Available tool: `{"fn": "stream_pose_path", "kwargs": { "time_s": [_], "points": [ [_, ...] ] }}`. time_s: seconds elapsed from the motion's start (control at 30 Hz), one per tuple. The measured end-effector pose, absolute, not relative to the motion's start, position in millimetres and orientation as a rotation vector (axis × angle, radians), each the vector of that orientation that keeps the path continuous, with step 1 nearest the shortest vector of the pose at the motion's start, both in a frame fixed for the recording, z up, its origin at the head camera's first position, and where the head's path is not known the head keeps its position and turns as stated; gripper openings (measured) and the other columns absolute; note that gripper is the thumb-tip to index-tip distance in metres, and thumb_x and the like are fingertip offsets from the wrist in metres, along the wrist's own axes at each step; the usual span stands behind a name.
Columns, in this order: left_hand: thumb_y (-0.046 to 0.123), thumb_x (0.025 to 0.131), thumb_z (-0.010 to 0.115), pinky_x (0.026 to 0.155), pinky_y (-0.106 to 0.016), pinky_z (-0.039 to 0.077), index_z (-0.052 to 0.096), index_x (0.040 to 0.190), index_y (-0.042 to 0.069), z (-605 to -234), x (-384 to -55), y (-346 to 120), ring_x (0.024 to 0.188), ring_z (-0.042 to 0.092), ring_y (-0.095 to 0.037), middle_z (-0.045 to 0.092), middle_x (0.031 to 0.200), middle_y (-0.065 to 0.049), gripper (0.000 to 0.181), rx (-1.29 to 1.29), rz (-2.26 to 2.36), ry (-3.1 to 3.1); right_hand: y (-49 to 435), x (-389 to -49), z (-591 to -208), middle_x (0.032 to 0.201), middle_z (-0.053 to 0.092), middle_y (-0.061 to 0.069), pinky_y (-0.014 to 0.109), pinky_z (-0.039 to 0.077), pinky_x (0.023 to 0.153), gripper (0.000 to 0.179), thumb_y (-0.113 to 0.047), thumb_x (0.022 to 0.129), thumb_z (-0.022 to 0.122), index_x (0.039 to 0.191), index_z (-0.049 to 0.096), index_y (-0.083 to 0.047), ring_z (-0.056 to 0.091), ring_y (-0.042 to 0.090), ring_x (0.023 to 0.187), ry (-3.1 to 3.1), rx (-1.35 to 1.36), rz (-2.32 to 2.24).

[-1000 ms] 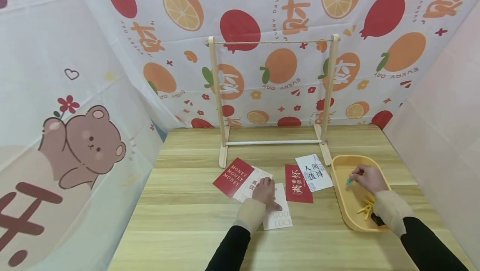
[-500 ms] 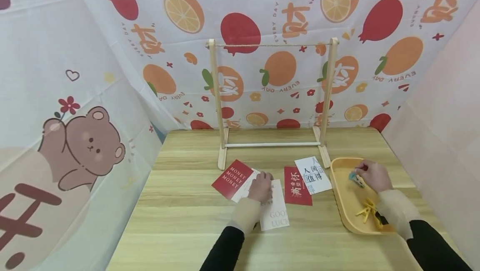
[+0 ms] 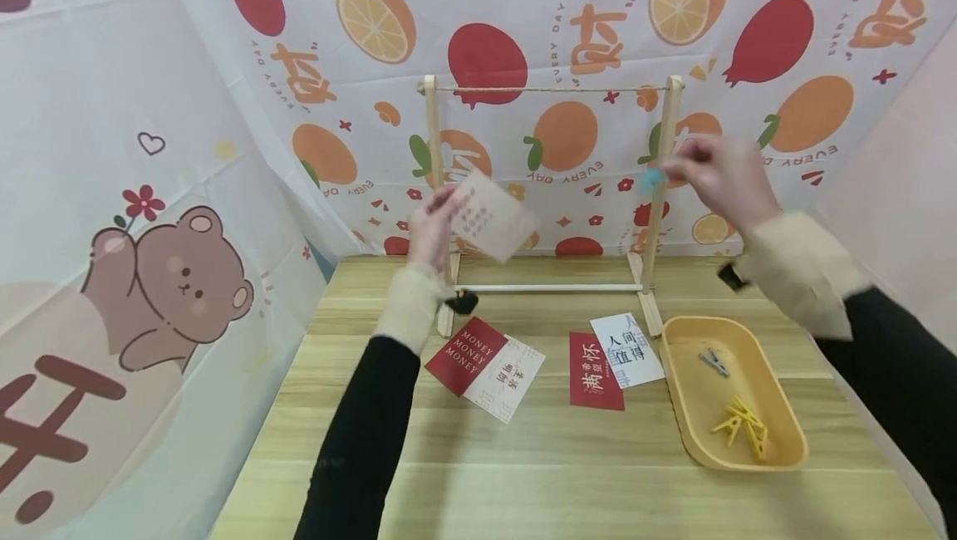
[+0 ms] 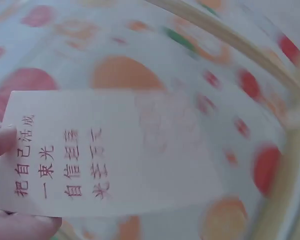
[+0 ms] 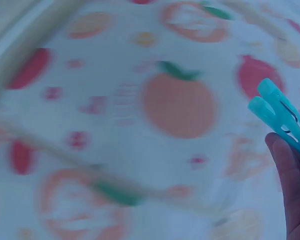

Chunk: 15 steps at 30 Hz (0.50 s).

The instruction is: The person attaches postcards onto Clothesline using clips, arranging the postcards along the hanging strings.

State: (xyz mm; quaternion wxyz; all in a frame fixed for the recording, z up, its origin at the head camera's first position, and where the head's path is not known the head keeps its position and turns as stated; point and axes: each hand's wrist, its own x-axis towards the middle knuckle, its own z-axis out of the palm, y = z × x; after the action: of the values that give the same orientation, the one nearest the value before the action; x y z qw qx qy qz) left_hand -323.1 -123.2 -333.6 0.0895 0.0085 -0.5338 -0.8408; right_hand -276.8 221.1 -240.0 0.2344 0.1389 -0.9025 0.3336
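Note:
My left hand (image 3: 431,228) pinches a pale card (image 3: 493,218) by one end, raised in front of the left post of a wooden frame (image 3: 434,133). Red Chinese characters run across this card (image 4: 125,150) in the left wrist view. On the right, my right hand (image 3: 725,179) holds a turquoise clothespin (image 3: 652,180) between thumb and fingers, near the frame's right post. Seen from the right wrist, the clothespin (image 5: 282,115) points toward the backdrop. A thin rope (image 3: 553,90) spans the top of the frame, above both hands.
On the table lie a red MONEY card (image 3: 465,355), a white card (image 3: 505,379), another red card (image 3: 596,374) and a blue-and-white card (image 3: 628,351). A yellow tray (image 3: 691,432) at right contains a grey clothespin (image 3: 714,362) and yellow clothespins (image 3: 742,425). Printed cloth hangs behind.
My left hand has lifted the pale GOOD LUCK card off the table, up toward the frame. My right hand has risen out of the tray with the turquoise clothespin.

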Motion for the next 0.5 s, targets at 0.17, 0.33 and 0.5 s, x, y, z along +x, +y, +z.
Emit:
{"fn": "stream_pose_path", "kwargs": {
  "time_s": [0.17,0.33,0.5],
  "points": [
    [-0.013,0.085,0.051,0.083,-0.027,0.046,0.056,0.114,-0.004,-288,-354,-115,0.093,0.057,-0.020,0.056,0.110,-0.011,0.031,-0.007,-2.648,-1.259,161,-320,-181,0.085,0.067,0.009,0.017,0.045,0.069,0.025,-0.023,0.087,0.064,0.093,0.068,0.001,0.057,0.002,0.069,-2.454,0.434,0.933],
    [-0.009,0.086,0.057,0.077,-0.028,0.049,0.054,0.108,-0.004,-274,-367,-111,0.083,0.060,-0.019,0.058,0.099,-0.012,0.023,0.124,-2.652,-1.050,109,-355,-157,0.093,0.067,0.011,0.017,0.048,0.070,0.027,-0.025,0.090,0.059,0.100,0.067,0.000,0.061,0.008,0.073,-2.537,0.393,0.938],
    [-0.005,0.086,0.060,0.077,-0.027,0.050,0.053,0.109,-0.002,-269,-371,-108,0.085,0.061,-0.020,0.060,0.095,-0.012,0.024,0.175,-2.651,-0.934,73,-378,-147,0.095,0.067,0.011,0.017,0.048,0.071,0.028,-0.025,0.091,0.057,0.101,0.068,-0.002,0.063,0.014,0.080,-2.524,0.369,0.961]
  ]
}}
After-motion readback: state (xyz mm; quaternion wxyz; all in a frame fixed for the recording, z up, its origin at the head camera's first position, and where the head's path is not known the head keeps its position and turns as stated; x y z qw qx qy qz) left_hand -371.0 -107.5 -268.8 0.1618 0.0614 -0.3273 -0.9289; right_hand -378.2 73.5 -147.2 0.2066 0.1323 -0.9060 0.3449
